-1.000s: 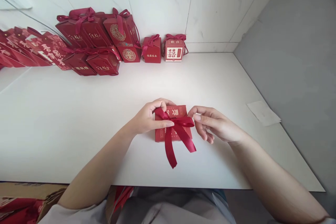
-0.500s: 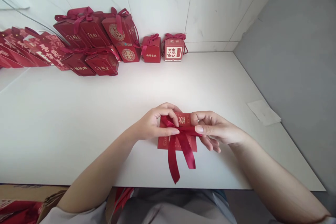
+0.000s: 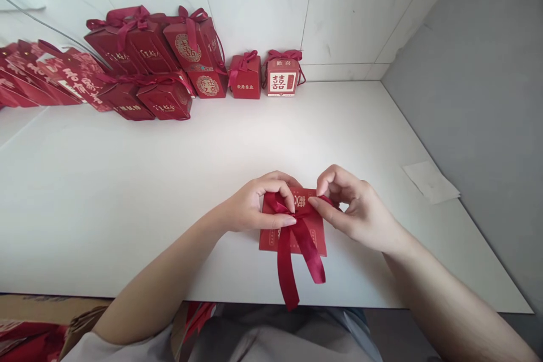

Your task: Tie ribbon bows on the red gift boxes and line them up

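Head view: the left hand [image 3: 258, 206] has a closed grip, thumb and fingers pinching a satiny red ribbon [image 3: 288, 274] at its knot, atop a flat-topped red box [image 3: 318, 229]. The right hand [image 3: 360, 212], its grip nearly closed, pinches the ribbon's loop over the box's right side. The box rests on a smooth white bench [image 3: 169, 181]. Beyond it, bow-tied red boxes [image 3: 165, 103] stand near a glossy, grey-veined wall [image 3: 254, 5]; to its right lies thin white paper [image 3: 430, 182].
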Demonstrator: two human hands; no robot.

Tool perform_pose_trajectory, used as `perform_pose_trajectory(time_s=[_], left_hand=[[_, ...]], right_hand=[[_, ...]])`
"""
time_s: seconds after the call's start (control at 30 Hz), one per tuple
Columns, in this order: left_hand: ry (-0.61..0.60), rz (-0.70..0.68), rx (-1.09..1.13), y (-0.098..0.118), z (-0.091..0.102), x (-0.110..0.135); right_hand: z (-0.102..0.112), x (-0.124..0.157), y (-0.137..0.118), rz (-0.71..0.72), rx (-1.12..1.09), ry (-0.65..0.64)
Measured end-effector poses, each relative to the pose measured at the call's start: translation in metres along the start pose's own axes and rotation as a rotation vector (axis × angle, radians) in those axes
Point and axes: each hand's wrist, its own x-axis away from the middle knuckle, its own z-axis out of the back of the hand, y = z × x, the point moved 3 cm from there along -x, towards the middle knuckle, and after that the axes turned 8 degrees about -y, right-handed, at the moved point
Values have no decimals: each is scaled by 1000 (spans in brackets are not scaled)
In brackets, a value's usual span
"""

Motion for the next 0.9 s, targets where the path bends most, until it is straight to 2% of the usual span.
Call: perform_pose_trajectory(time_s=[0.17, 0.33, 0.5, 0.63, 0.7, 0.73, 0.83, 0.9], left_hand=[[1, -4, 16, 0, -1, 0], [23, -27, 52, -4, 2, 1], [138, 28, 162, -17, 18, 4], [296, 32, 113, -23, 39, 10], [289, 59, 24, -22, 49, 14], [233, 88, -41, -21, 52, 17], [-61, 234, -278, -22, 55, 24], [-214, 341, -409, -26, 50, 30]], right_hand=[[2, 1, 6, 191, 246, 33], [6, 1, 9, 244, 583, 70], [9, 0, 11, 192, 607, 154], [18, -5, 18, 121, 490, 135], [25, -9, 25, 43, 405, 33], [27, -11, 29, -2, 364, -61], [30, -10, 40, -116, 272, -416], [28, -6, 44, -158, 233, -556]])
